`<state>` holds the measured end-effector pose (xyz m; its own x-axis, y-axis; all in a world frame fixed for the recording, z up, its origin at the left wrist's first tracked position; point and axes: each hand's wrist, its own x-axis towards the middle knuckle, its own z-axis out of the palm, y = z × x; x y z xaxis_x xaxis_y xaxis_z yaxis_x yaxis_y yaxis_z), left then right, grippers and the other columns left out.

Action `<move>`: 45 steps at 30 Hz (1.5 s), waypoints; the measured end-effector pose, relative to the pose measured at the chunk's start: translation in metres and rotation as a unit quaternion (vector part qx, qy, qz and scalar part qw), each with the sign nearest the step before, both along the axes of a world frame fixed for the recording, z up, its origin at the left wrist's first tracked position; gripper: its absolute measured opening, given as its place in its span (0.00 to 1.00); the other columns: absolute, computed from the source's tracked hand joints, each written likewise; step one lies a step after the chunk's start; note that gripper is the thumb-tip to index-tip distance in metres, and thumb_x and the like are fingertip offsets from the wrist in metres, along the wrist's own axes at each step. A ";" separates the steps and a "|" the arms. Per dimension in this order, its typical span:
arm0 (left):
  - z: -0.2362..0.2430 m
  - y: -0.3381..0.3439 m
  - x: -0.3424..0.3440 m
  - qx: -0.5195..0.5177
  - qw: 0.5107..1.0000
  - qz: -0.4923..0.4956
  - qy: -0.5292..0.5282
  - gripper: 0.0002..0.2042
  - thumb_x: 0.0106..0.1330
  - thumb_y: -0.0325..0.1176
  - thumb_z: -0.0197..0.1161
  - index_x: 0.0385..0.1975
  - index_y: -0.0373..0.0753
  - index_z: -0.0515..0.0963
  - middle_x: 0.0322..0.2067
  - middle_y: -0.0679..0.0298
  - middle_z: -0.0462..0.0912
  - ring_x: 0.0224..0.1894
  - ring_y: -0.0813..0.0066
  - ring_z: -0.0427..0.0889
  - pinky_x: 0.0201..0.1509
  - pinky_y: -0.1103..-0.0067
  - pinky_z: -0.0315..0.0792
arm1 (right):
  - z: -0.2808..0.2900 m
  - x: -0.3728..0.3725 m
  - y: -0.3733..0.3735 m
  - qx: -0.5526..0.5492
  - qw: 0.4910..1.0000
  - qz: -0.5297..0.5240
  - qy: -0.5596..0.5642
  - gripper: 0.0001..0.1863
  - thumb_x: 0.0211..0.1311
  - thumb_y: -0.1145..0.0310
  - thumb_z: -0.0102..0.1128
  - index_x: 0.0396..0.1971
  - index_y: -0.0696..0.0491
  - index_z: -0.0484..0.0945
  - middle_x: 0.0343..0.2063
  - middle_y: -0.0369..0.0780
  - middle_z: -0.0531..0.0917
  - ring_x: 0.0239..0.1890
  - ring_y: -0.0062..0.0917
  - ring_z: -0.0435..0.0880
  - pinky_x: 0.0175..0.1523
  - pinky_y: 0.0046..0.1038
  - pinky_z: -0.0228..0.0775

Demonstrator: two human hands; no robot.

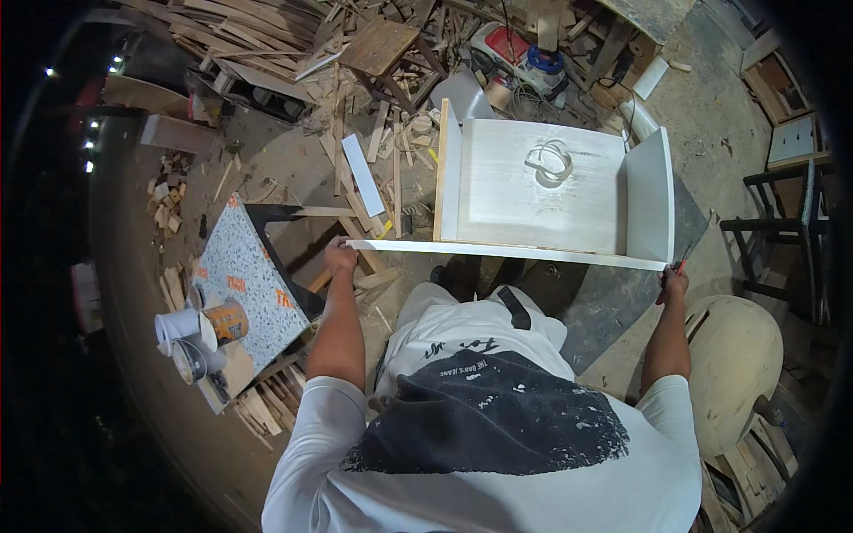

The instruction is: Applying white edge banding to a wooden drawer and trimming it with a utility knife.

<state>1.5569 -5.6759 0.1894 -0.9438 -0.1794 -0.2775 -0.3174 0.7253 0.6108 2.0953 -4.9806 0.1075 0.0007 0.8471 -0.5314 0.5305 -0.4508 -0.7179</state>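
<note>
A long white edging strip (pixel 498 253) runs along the near edge of an open white box of boards (pixel 542 213). My left hand (pixel 340 256) pinches the strip's left end, which reaches past the box's side. At the box's near right corner, my right hand (pixel 673 284) is closed around a thin tool with red on it (pixel 682 264); its exact kind is too small to tell. The strip's right end meets that corner beside my fingers. A loose coil of white strip (pixel 549 163) lies inside the box on its pale panel.
On the left, a speckled board (pixel 244 266) bears several cans, including an orange-labelled can (pixel 224 322). Scrap wood (pixel 258 35) and a wooden stool (pixel 380 46) lie beyond. A red and blue machine (pixel 524 58) stands behind the box; a rounded beige object (pixel 736 373) is at right.
</note>
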 end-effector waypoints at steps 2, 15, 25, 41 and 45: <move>0.007 0.003 0.003 0.008 1.000 -0.007 0.006 0.08 0.56 0.21 0.56 0.32 0.38 0.82 0.27 0.57 0.84 0.25 0.71 0.84 0.31 0.75 0.78 | 0.001 -0.003 -0.001 -0.002 1.000 -0.002 0.002 0.05 0.60 0.72 0.61 0.30 0.53 0.73 0.17 0.37 0.78 0.15 0.23 0.76 0.19 0.23 0.68; 0.044 -0.004 0.014 -0.044 0.999 0.008 -0.019 0.08 0.56 0.22 0.57 0.31 0.37 0.82 0.28 0.53 0.84 0.28 0.64 0.85 0.32 0.72 0.78 | 0.069 -0.022 -0.015 0.056 0.989 0.002 0.138 0.08 0.59 0.68 0.65 0.34 0.54 0.77 0.22 0.32 0.78 0.20 0.17 0.76 0.23 0.19 0.67; 0.085 -0.036 -0.011 -0.240 0.968 -0.070 -0.024 0.09 0.54 0.30 0.60 0.34 0.42 0.83 0.36 0.51 0.83 0.42 0.53 0.82 0.47 0.66 0.75 | 0.321 -0.186 -0.167 0.030 0.933 0.183 0.310 0.08 0.63 0.65 0.59 0.36 0.53 0.76 0.20 0.31 0.75 0.20 0.13 0.73 0.21 0.16 0.63; 0.322 0.173 -0.094 0.397 0.579 -0.710 -0.064 0.14 0.66 0.40 0.60 0.37 0.33 0.78 0.30 0.57 0.79 0.33 0.69 0.78 0.39 0.74 0.70 | 0.444 -0.450 -0.424 -0.004 0.928 0.259 0.269 0.03 0.51 0.80 0.63 0.25 0.58 0.79 0.20 0.34 0.79 0.21 0.14 0.74 0.26 0.17 0.65; 0.342 0.177 -0.123 0.412 0.533 -0.734 -0.082 0.14 0.64 0.40 0.62 0.35 0.33 0.78 0.27 0.58 0.78 0.31 0.69 0.77 0.37 0.74 0.69 | 0.467 -0.473 -0.439 0.052 0.936 0.244 0.248 0.03 0.52 0.81 0.63 0.24 0.58 0.79 0.19 0.34 0.80 0.19 0.13 0.74 0.24 0.16 0.63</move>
<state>1.4343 -5.4993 0.5312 0.1507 0.9665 0.2079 0.1247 -0.2272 0.9658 1.6222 -5.4200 0.5740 -0.6244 0.7296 -0.2791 0.2457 -0.1557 -0.9568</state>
